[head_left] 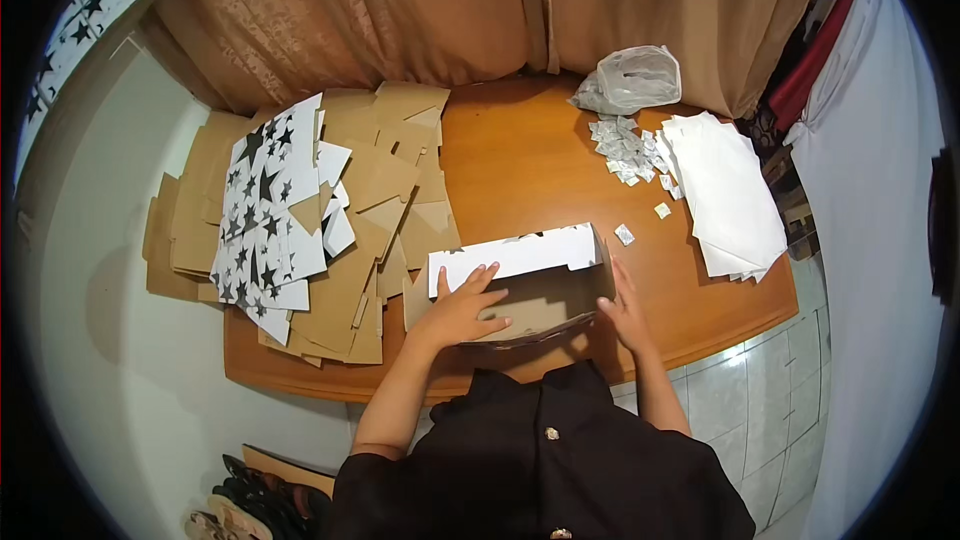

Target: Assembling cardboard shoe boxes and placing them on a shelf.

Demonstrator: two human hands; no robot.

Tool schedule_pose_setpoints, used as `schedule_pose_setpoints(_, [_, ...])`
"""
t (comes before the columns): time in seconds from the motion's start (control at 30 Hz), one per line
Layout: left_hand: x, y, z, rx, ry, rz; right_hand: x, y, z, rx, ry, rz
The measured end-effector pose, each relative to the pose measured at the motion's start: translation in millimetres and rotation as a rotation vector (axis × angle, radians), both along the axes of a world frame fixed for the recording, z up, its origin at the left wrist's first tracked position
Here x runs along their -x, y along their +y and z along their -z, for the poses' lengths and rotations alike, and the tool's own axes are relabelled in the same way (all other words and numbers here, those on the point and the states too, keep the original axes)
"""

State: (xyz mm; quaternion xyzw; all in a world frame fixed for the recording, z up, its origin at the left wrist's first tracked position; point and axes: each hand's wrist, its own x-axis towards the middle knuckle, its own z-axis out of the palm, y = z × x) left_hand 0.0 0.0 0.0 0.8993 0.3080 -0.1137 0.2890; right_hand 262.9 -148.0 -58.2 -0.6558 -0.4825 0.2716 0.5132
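A partly folded cardboard box point(545, 302) stands in front of me near the table's front edge. Its inside is plain brown, and a white panel point(515, 253) with a bit of black print runs along its far side. My left hand point(455, 312) lies over the box's left end, fingers spread, the tips touching the white panel. Against the right end rests my right hand point(627, 308), its fingers stretched out and the thumb at the box's near right corner. Neither hand is closed round anything.
Flat cardboard blanks point(385, 175) and star-printed white blanks point(262, 205) overlap at the left. At the back right are a clear plastic bag point(640, 78), a heap of small sachets point(620, 145) and white paper sheets point(725, 190). One loose sachet point(624, 234) lies beyond the box.
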Motion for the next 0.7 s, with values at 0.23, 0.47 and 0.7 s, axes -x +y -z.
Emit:
schedule_pose_setpoints(0.23, [-6,3,-1,-0.071,-0.095,-0.031,-20,2,-31,-0.123,0.049,-0.228])
schedule_pose_setpoints(0.47, [-9,-4,5,-0.060,-0.149,-0.007,-14,33,-39,0.216,-0.474,-0.325])
schedule_pose_setpoints(0.7, [16,-8,-61,0.003,-0.611,-0.135,-3,50,-58,0.467,-0.982,-0.397])
